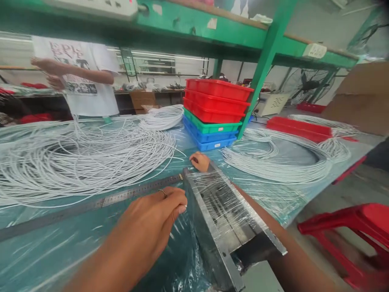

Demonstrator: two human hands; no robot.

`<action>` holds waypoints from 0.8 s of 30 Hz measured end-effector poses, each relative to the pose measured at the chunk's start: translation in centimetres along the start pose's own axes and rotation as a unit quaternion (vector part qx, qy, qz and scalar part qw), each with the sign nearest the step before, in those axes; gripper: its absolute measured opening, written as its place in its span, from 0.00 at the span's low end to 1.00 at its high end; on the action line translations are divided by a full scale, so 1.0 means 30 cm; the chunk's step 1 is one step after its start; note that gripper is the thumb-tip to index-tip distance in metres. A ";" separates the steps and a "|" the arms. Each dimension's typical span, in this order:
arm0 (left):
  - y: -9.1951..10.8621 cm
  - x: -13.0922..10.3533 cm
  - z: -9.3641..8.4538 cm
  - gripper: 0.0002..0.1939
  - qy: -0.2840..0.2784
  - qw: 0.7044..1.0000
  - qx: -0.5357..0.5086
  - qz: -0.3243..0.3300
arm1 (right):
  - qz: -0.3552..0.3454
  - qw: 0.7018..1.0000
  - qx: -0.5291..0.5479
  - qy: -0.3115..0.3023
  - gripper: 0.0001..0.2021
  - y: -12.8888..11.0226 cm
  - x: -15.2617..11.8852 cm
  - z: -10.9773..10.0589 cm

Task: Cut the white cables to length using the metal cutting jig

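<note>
My left hand (158, 215) is closed in a pinch beside the near left side of a metal box (197, 219), a ring on one finger. A tiny white spot shows at its fingertips; whether it is a wire end or a nail I cannot make out. Past the far end of the box, my right hand (199, 161) is curled shut, its forearm running along the box's right side. What it holds, if anything, is hidden. Clear film is wrapped over the box's top. A steel ruler (121, 196) lies on the table, its end near the box's far left corner.
Coiled white cables (91, 158) cover the left side, with another coil (282, 170) at right. Stacked red, green and blue trays (217, 109) stand beside a green post (264, 61). A red stool (358, 227) is at lower right. Across the table stands a person (88, 81).
</note>
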State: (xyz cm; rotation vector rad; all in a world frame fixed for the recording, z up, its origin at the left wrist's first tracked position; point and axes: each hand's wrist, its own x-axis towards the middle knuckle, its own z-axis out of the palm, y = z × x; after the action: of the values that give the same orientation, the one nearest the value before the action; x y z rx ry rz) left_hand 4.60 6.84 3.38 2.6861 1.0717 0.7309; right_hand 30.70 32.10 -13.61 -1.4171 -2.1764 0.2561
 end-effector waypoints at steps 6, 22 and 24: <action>0.022 -0.014 0.114 0.14 0.094 0.995 -0.029 -0.002 | 0.015 1.000 -0.021 -0.010 0.14 -0.005 0.011 0.001; 0.080 -0.004 0.162 0.15 0.140 0.988 -0.049 -0.042 | -0.003 0.999 -0.036 -0.015 0.15 -0.090 -0.018 -0.047; 0.099 -0.004 0.174 0.10 0.103 0.993 -0.049 -0.043 | -0.024 1.000 -0.014 0.004 0.12 -0.117 -0.030 -0.061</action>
State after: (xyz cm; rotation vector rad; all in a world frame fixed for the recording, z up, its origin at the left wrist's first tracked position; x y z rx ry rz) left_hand 8.91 4.75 -0.24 2.5076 1.1563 1.0344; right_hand 29.15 29.54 -10.85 -1.3758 -2.2125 0.2036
